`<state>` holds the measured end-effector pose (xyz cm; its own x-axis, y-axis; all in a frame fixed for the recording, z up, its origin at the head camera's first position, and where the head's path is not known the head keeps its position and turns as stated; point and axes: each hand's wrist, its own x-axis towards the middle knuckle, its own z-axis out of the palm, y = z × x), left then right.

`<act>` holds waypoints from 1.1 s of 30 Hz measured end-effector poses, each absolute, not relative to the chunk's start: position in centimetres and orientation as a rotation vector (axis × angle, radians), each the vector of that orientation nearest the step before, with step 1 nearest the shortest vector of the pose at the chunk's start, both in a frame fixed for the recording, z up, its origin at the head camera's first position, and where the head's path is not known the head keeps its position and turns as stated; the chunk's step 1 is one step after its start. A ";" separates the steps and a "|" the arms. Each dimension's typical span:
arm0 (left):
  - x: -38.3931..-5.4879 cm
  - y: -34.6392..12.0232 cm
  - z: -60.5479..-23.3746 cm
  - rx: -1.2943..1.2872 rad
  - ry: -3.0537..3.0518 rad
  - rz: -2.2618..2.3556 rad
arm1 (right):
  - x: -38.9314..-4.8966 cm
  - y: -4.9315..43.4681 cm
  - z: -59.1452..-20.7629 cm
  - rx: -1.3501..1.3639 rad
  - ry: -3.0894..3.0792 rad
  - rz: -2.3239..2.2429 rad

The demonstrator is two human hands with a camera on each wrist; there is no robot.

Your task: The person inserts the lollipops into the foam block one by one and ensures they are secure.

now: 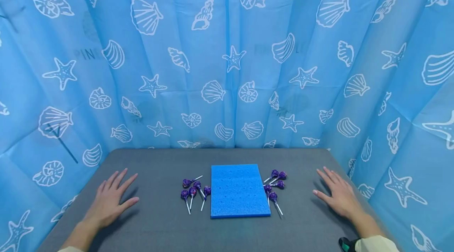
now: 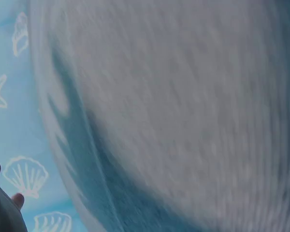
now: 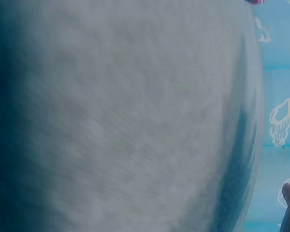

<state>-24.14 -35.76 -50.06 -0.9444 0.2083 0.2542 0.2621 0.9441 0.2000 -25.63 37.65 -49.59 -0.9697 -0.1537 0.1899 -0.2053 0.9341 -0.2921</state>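
Head view, blue slab (image 1: 239,193) between lollipops (image 1: 186,183), curtain (image 1: 227,114) behind

Purple-wrapped, white-stemmed lollipops (image 1: 192,191) lie loosely on both sides of a flat blue foam block (image 1: 239,191).

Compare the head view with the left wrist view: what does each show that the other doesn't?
Only the head view shows the blue foam block, the purple lollipops on both sides of it, and the right hand.

Only the left wrist view has the gray tabletop close up, filling most of the frame; it adds no new object.

Both share that tabletop, the shell-print curtain and the left hand, just partly visible at the wrist.
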 end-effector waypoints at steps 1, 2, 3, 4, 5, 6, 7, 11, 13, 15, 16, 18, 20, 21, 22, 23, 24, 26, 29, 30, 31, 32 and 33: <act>-24.1 -35.5 -50.0 -0.364 -2.852 -0.368 | -25.5 37.5 -49.5 0.268 -2.923 0.484; -24.1 -35.3 -49.9 -0.376 -2.836 -0.394 | -25.4 37.3 -49.5 0.265 -2.920 0.500; -24.0 -35.0 -49.8 -0.385 -2.823 -0.419 | -25.3 37.2 -49.4 0.263 -2.915 0.509; -24.0 -34.7 -49.7 -0.398 -2.808 -0.448 | -25.2 37.1 -49.4 0.258 -2.910 0.526; -24.0 -34.4 -49.6 -0.408 -2.800 -0.470 | -25.1 36.9 -49.4 0.256 -2.903 0.547; -23.9 -34.2 -49.6 -0.416 -2.789 -0.497 | -25.0 36.8 -49.5 0.256 -2.895 0.572; -23.9 -33.9 -49.5 -0.424 -2.780 -0.519 | -24.9 36.6 -49.5 0.260 -2.887 0.607; -23.6 -33.0 -49.3 -0.432 -2.759 -0.578 | -24.4 35.7 -49.4 0.291 -2.850 0.737; -23.4 -32.5 -49.2 -0.434 -2.751 -0.599 | -24.1 35.2 -49.3 0.317 -2.823 0.787; -23.2 -32.1 -49.1 -0.436 -2.743 -0.621 | -23.8 34.6 -49.2 0.345 -2.793 0.816; -23.2 -31.9 -49.1 -0.437 -2.736 -0.629 | -23.7 34.3 -49.2 0.358 -2.781 0.826; -23.0 -31.5 -49.1 -0.442 -2.723 -0.659 | -23.5 33.7 -49.1 0.371 -2.764 0.845; -22.9 -31.1 -49.1 -0.455 -2.703 -0.693 | -23.3 33.2 -49.1 0.382 -2.749 0.865; -22.8 -30.9 -49.1 -0.462 -2.692 -0.711 | -23.2 32.9 -49.1 0.385 -2.741 0.875; -22.7 -30.6 -49.2 -0.468 -2.682 -0.725 | -23.1 32.6 -49.1 0.387 -2.734 0.884; -22.6 -30.4 -49.3 -0.473 -2.674 -0.738 | -22.9 32.3 -49.1 0.388 -2.723 0.900; -22.5 -30.2 -49.3 -0.479 -2.663 -0.754 | -22.8 32.1 -49.1 0.390 -2.714 0.920; -22.2 -29.8 -49.5 -0.487 -2.646 -0.788 | -22.5 31.6 -49.2 0.385 -2.692 0.961; -21.8 -29.2 -49.6 -0.486 -2.622 -0.854 | -22.2 31.0 -49.2 0.358 -2.674 1.028; -21.6 -29.0 -49.6 -0.485 -2.611 -0.883 | -22.1 30.8 -49.2 0.347 -2.667 1.048; -21.5 -28.7 -49.6 -0.482 -2.603 -0.904 | -22.0 30.7 -49.1 0.336 -2.658 1.070; -21.4 -28.5 -49.6 -0.477 -2.593 -0.924 | -21.9 30.5 -49.1 0.326 -2.648 1.090; -21.3 -28.2 -49.6 -0.475 -2.586 -0.940 | -21.9 30.3 -49.0 0.315 -2.642 1.109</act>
